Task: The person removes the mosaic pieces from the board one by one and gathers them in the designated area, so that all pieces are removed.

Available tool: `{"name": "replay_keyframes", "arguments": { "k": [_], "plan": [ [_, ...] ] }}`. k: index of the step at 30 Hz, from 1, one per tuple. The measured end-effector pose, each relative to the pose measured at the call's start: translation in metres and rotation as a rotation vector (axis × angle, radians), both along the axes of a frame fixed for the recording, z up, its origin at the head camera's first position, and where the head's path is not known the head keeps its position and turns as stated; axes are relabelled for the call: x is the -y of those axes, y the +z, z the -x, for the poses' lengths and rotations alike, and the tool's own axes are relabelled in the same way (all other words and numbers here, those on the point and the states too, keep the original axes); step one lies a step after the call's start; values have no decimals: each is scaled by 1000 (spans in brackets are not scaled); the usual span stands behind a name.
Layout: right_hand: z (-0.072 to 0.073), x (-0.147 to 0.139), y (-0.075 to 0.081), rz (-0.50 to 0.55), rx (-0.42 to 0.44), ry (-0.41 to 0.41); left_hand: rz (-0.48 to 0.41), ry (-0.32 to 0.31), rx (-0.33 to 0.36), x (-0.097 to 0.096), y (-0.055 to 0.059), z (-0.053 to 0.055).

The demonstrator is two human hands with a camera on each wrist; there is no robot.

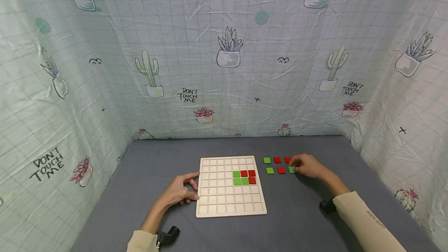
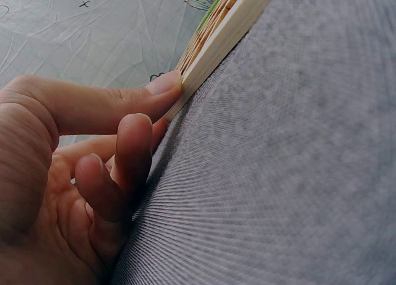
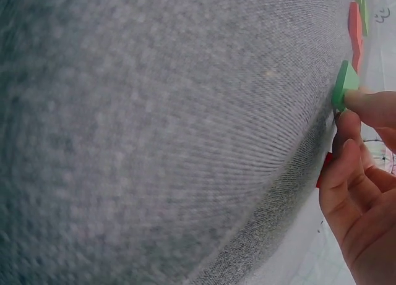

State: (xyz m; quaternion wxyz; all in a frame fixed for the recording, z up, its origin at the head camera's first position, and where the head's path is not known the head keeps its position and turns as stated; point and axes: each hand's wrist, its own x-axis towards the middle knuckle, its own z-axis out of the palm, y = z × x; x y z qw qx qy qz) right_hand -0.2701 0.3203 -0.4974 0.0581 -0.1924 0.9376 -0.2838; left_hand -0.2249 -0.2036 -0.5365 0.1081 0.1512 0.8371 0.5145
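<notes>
A pale wooden grid board (image 1: 213,199) lies on the grey table, with red and green square tiles in several cells on its right side. My left hand (image 1: 177,190) touches the board's left edge, thumb and index finger spread along it. In the left wrist view the thumb (image 2: 162,86) presses the board's side (image 2: 226,42), other fingers loosely bent. To the right of the board, my right hand (image 1: 308,166) pinches a green tile (image 3: 345,86) at the end of the nearer row of loose tiles. A red tile (image 1: 287,160) beside it is partly covered by the fingers.
Loose tiles lie in two rows right of the board: a green tile (image 1: 267,160) and a red tile (image 1: 277,160) behind, another green tile (image 1: 270,170) and red tile (image 1: 281,170) in front. A cactus-print curtain (image 1: 259,77) encloses the grey table (image 1: 168,154).
</notes>
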Motion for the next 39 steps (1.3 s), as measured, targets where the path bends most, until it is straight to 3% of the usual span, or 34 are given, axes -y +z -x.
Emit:
{"name": "replay_keyframes", "arguments": {
  "k": [9, 27, 39],
  "plan": [
    [-1, 1, 1, 12, 26, -37, 1, -2, 4, 0, 0, 0],
    [-3, 2, 1, 1, 21, -27, -19, -9, 7, -1, 0, 0],
    [-3, 4, 7, -59, -81, 17, -23, -20, 8, 0, 2, -1]
  ]
}}
